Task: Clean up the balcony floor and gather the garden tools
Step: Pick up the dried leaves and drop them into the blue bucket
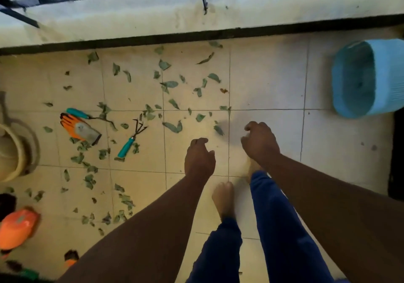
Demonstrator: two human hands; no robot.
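Both hands hang loosely curled, nothing held, above the tiled floor point(262, 81).
Left hand point(199, 158) and right hand point(260, 141) are well apart from the hand rake point(131, 139), glove point(79, 127) and leaves point(172, 127) at left; bare feet could be pricked, leaves scattered.

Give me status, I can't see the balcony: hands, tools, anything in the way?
Left hand and right hand empty, loosely curled. Rake, glove, second tool on floor among leaves. Basket right, tipped.
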